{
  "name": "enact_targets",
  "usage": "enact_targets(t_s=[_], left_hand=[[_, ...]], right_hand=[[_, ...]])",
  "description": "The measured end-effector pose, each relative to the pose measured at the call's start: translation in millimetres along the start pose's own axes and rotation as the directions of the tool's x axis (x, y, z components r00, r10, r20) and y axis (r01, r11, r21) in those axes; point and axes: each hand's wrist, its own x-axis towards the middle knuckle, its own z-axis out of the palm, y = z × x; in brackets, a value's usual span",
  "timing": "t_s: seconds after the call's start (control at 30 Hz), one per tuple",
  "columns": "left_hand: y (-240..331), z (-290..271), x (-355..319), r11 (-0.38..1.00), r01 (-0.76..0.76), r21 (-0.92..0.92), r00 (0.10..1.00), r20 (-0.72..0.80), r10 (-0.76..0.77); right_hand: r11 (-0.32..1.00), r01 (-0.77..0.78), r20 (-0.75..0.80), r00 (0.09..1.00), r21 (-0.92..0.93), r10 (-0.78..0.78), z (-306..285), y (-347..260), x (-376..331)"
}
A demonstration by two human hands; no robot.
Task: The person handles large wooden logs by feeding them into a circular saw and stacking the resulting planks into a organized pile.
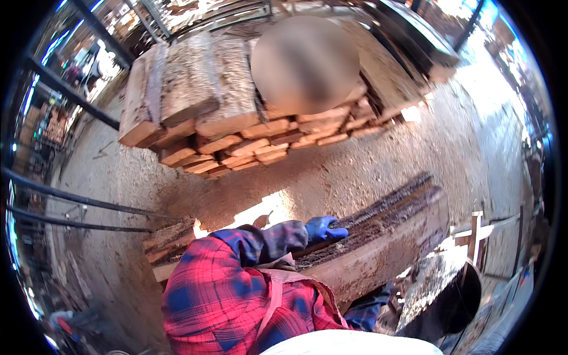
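My left arm, in a red and blue plaid sleeve with a darker lower sleeve, reaches rightward across the front of my body. At its end my left hand [325,229], in a blue glove, is closed on the upper edge of a rough, bark-edged board [387,204]. That board lies along the top of a thick sawn timber [378,245], which slants away to the right. The hand's far side and palm are hidden. No part of my right hand shows. Dark blue cloth [365,312] appears below the timber, partly covered.
A stack of thick planks [189,83] stands ahead, partly behind a round blurred patch. Dark metal bars [83,198] cross on the left. Shorter bark-covered wood [168,242] lies beyond my left shoulder. A dark, rounded object [452,302] sits at lower right. Sawdust covers the ground.
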Motion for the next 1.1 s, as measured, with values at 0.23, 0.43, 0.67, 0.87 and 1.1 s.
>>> enact_targets(t_s=[0.23,0.43,0.67,0.87,1.1], left_hand=[[-17.6,-232.9,-10.6,0.751,-0.338,-0.567,0.918,-0.376,0.129],[4.7,-482.1,-104.3,0.662,-0.632,-0.403,0.557,-0.83,0.025],[-47.7,-583.9,-339.4,0.678,-0.682,0.274,-0.354,-0.935,0.021],[-193.1,-439.0,-278.7,0.766,-0.62,-0.169,-0.262,-0.876,-0.405],[-205.1,-223.4,-51.8,0.816,-0.143,-0.56,0.969,-0.247,0.0]], right_hand=[[0.936,0.352,0.591,0.753,0.007,-0.288,326.1,-148.1,1.7],[0.849,0.474,0.877,0.275,0.233,-0.394,657.4,-216.4,-85.0],[0.892,0.293,0.916,0.102,0.344,-0.387,914.3,-62.8,-232.2],[0.973,-0.189,0.987,-0.067,0.135,-0.149,887.4,-15.5,-251.4],[0.995,-0.09,0.993,-0.103,0.053,-0.062,622.1,1.8,-76.7]])
